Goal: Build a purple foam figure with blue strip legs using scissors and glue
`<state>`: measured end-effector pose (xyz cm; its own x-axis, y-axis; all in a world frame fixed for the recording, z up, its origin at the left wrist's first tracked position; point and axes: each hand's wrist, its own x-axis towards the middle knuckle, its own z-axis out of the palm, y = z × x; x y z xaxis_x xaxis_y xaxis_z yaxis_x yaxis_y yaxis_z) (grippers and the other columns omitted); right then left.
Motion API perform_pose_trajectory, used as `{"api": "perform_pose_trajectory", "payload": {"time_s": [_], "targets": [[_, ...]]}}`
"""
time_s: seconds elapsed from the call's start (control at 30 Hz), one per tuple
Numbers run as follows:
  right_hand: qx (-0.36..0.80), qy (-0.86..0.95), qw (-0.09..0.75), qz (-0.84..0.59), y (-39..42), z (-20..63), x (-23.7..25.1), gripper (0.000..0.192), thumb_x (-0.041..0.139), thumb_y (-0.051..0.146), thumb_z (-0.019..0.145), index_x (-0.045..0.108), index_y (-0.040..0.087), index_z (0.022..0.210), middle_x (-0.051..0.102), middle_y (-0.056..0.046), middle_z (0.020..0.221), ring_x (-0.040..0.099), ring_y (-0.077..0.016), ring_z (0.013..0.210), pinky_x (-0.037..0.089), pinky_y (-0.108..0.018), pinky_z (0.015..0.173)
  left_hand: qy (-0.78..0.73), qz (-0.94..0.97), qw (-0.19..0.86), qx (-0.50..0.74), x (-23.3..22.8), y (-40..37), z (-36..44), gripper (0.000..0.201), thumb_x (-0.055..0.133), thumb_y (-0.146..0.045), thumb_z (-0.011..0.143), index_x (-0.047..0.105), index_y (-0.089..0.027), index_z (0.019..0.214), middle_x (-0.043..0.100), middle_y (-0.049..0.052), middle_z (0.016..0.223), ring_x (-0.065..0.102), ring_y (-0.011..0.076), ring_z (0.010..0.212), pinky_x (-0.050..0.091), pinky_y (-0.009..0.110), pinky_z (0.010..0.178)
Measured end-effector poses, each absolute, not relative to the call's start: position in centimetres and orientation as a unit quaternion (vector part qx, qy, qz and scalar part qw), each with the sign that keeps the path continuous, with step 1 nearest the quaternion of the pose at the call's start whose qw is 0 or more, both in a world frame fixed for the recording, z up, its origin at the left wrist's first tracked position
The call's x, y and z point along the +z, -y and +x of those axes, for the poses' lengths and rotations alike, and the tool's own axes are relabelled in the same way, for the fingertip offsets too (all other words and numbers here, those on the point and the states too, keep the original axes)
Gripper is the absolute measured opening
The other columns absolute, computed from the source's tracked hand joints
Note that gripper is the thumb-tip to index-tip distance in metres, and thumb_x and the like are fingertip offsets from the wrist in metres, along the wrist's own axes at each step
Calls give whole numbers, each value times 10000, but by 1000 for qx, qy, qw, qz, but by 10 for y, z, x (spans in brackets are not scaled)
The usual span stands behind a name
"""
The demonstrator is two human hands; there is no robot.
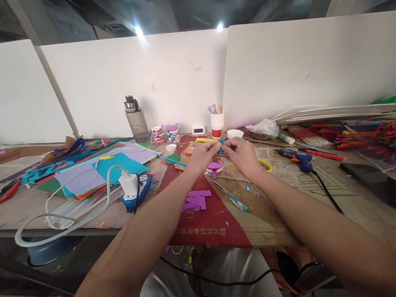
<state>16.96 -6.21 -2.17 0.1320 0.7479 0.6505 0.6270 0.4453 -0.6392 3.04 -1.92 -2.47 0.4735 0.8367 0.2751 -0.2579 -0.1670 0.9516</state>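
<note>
Both my hands are raised above the middle of the table with their fingertips close together. My left hand (204,157) is closed in a pinch at a small blue piece (222,145), which looks like a curled paper or foam strip. From the other side, my right hand (243,156) pinches the same piece. A long thin blue strip (172,159) runs up and left from beside my left hand; whether it joins the piece is hidden. Below the hands lies a white, purple-topped round piece (214,166). Purple strips (196,200) are piled nearer to me, beside a pen (230,195).
Coloured sheets (82,178) and a power adapter on a blue base (134,190) lie left. A bottle (136,120), small decorated stacks (173,133) and a cup of pens (217,123) stand behind. At right are a glue gun (298,159), a black phone-like slab (386,188) and coloured pipe cleaners (373,136).
</note>
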Motion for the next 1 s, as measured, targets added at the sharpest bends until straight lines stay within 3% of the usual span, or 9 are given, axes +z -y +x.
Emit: {"api": "perform_pose_trajectory", "payload": {"time_s": [0.17,0.4,0.7,1.0], "targets": [[82,642,555,-522,61,170,-21,143,597,275,793,659,180,707,675,-45,777,593,-183,716,443,-312,698,-218,642,587,441,-25,17,28,498,848,-382,614,706,-102,1001,722,98,1026,686,150,753,543,215,578],[65,647,543,-532,65,168,-16,148,608,277,782,653,175,685,669,-39,741,563,-168,682,427,-302,687,-219,654,563,455,-30,10,29,380,786,-269,704,693,-115,1040,721,108,1081,682,123,689,515,196,536],[102,634,585,-496,64,169,-19,196,565,339,815,665,175,774,674,-37,766,575,-159,664,462,-293,656,-210,649,573,453,-29,11,33,361,746,-254,722,693,-122,1054,744,105,992,709,177,799,524,211,575],[110,618,611,-482,69,166,-14,127,581,311,787,608,187,782,660,-24,734,567,-154,638,459,-292,625,-198,657,571,451,-26,15,33,376,780,-302,698,699,-125,1020,744,91,940,706,179,770,525,221,577]]}}
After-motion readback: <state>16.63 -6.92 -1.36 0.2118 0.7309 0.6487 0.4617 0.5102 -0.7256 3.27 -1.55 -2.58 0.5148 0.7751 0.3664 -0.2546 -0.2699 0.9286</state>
